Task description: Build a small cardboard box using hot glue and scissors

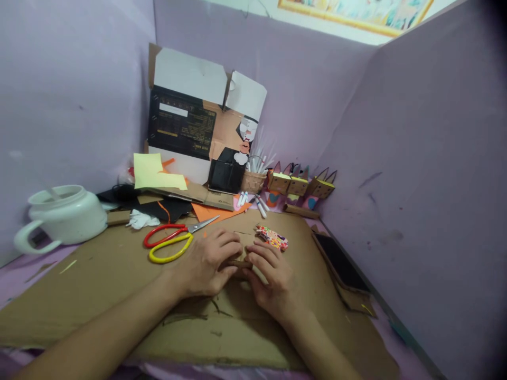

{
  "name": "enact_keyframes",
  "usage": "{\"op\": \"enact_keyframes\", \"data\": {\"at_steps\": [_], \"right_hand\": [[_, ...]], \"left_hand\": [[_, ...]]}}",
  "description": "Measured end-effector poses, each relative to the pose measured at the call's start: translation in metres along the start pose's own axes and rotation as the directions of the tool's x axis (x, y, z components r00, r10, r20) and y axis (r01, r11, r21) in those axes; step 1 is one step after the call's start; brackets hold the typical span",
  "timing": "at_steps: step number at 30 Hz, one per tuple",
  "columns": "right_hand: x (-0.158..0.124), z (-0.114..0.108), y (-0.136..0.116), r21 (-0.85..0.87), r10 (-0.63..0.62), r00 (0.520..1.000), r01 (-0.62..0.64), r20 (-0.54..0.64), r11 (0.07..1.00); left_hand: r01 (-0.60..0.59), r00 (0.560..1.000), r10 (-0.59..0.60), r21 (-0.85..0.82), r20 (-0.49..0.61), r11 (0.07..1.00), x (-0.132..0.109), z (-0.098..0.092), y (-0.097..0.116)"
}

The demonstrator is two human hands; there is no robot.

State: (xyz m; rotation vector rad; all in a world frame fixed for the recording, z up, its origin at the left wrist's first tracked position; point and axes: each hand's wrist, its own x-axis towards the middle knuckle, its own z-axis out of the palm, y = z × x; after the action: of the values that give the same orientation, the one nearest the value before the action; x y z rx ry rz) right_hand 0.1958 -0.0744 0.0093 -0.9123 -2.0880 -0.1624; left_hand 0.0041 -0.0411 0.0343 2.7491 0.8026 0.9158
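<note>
Both hands meet over the middle of a cardboard sheet (130,295) that covers the table. Between them is a small strip of brown cardboard (240,263), pinched at its left end by my left hand (212,261) and at its right end by my right hand (273,274). My fingers hide much of it. Just beyond my right hand lies a small colourful patterned piece (273,237) whose kind I cannot make out. Scissors (170,244) with one red and one yellow handle rest beyond my left hand, their blades slightly apart.
A white pot (67,216) with a handle stands at the left. Flattened cardboard packaging (182,121) leans on the back wall above paper scraps (154,171). Markers (261,206), a cup of white sticks (253,181) and small cardboard figures (299,186) stand behind. A phone (340,261) lies at right.
</note>
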Motion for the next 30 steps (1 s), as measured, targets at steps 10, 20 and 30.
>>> {"op": "enact_keyframes", "data": {"at_steps": [10,20,30], "right_hand": [[-0.002,0.002,0.0,-0.066,0.023,1.0,-0.022,0.012,0.998],[-0.002,0.002,0.0,0.002,0.039,0.999,-0.039,0.006,0.999],[-0.007,0.016,0.01,0.495,0.434,0.896,-0.421,0.097,0.76]], "left_hand": [[-0.002,0.998,0.0,-0.032,-0.068,0.999,-0.001,0.006,-0.002],[0.037,0.992,-0.051,-0.119,-0.116,0.992,-0.001,0.005,-0.003],[0.157,0.978,-0.184,-0.243,-0.096,0.957,-0.004,0.005,-0.005]]}}
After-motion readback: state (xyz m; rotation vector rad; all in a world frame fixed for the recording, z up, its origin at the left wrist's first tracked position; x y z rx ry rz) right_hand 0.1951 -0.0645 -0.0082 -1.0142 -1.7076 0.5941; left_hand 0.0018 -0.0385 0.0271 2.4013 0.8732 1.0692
